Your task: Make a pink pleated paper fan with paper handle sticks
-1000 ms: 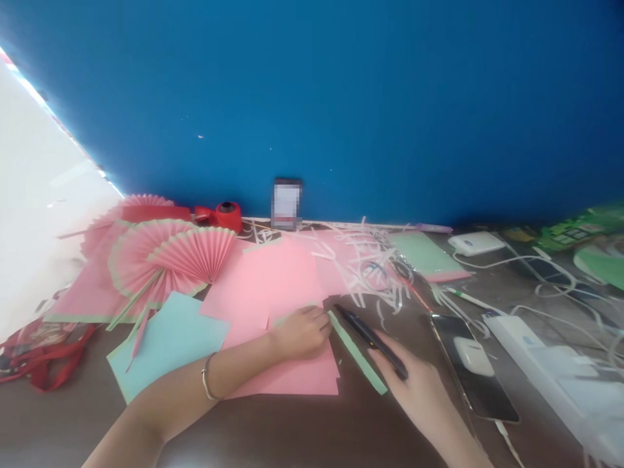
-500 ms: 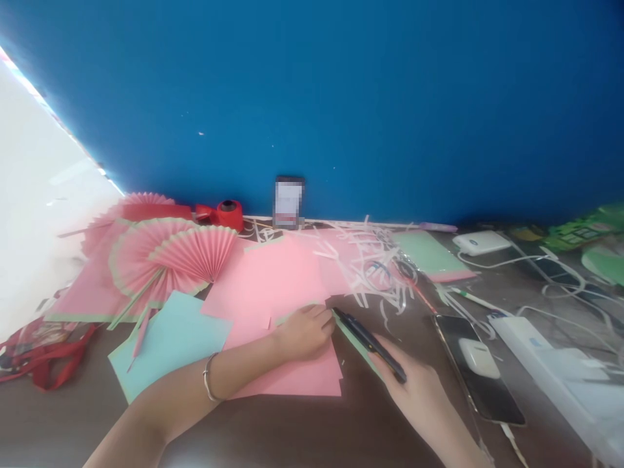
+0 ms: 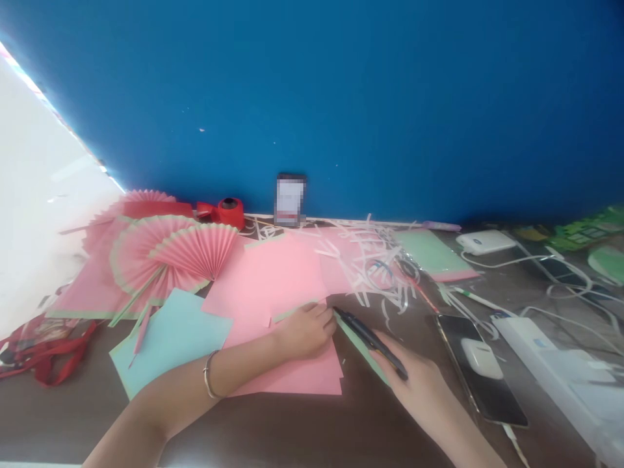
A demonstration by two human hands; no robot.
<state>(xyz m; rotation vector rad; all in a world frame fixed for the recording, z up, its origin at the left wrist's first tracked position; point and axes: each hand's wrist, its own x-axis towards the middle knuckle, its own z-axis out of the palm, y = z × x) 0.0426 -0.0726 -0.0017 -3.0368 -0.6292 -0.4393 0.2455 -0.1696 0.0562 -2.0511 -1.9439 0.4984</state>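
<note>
My left hand (image 3: 309, 330) lies on the pink paper sheets (image 3: 292, 377), its fingers curled together over a green-edged piece of paper (image 3: 295, 311). A silver bangle (image 3: 208, 375) circles that wrist. In my right hand (image 3: 412, 370) is a long black tool (image 3: 370, 341) with a thin yellow-orange line; its exact kind is unclear. Its tip points up and left, close beside my left fingers. Beneath the tool runs a pale green paper edge (image 3: 366, 351), partly hidden by the right hand. A light blue sheet (image 3: 170, 338) sits partly under my left forearm.
Folded pink paper fans (image 3: 195, 253) lie at the left, near a red tape roll (image 3: 231, 213). White paper shreds (image 3: 365, 250) cover the back middle. A phone (image 3: 480, 383) with a white case (image 3: 481, 359), a power strip (image 3: 546, 377) and cables crowd the right. A blue wall (image 3: 341, 97) rises behind.
Both hands stay almost where they were, with the black tool still in my right hand. The view has shifted very slightly.
</note>
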